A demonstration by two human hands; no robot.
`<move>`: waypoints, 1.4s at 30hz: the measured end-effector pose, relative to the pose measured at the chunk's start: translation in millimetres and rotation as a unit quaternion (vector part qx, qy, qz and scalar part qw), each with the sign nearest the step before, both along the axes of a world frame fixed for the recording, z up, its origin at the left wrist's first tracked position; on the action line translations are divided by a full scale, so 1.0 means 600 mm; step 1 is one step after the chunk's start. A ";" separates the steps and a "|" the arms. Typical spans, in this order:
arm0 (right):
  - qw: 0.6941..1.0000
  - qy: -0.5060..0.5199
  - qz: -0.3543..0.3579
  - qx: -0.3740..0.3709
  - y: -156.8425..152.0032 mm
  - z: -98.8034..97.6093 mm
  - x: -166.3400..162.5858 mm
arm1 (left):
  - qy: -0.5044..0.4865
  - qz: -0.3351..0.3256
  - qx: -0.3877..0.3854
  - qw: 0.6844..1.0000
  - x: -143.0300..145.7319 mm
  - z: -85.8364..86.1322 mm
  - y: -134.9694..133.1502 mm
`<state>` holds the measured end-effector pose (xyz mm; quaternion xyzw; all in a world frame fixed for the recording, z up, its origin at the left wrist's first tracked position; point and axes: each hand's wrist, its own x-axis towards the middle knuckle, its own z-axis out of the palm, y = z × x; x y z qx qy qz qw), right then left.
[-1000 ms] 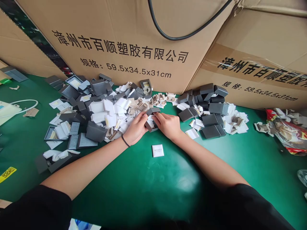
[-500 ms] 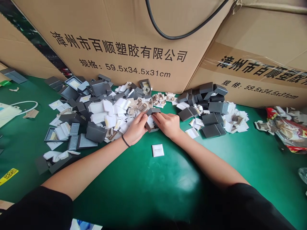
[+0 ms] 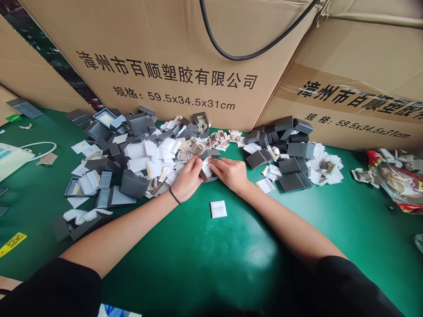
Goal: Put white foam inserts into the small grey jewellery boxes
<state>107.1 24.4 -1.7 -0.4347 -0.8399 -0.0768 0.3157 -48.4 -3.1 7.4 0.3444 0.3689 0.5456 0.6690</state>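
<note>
A small dark grey jewelry box (image 3: pixel 208 178) is raised over the green table, its lid tipped up at the back. My left hand (image 3: pixel 187 179) is closed around the box's left side, thumb on top. Bent fingers of my right hand (image 3: pixel 231 174) hold the box's right side and reach over its opening, where white lining shows; whether they pinch that lining I cannot tell. Nearer to me, a white square card (image 3: pixel 218 209) with printed lettering lies flat on the table.
Dark boxes (image 3: pixel 134 183) and white paper inserts (image 3: pixel 153 169) are heaped at left. Another pile of boxes (image 3: pixel 293 167) is at right, near a red-and-clear plastic bag (image 3: pixel 395 180). Large cartons (image 3: pixel 165 39) stand behind, with a black cable (image 3: pixel 238 57) hanging in front.
My right fingers have shifted slightly down and left over the box opening, and more white lining shows. The box stays between my hands; the view has tilted slightly.
</note>
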 end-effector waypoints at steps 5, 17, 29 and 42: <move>1.000 -0.016 0.002 -0.011 0.004 -0.001 0.000 | -0.006 0.006 -0.008 1.000 0.002 0.003 0.000; 0.985 -0.166 0.022 -0.045 -0.007 0.035 -0.004 | 0.008 -0.005 -0.009 1.000 0.000 0.007 -0.002; 0.984 -0.150 -0.022 -0.090 -0.015 0.024 -0.009 | 0.000 -0.036 -0.004 0.999 -0.007 0.004 0.008; 0.986 0.139 -0.045 -0.079 0.012 0.004 0.043 | -0.054 -0.027 -0.060 0.996 -0.009 0.025 -0.012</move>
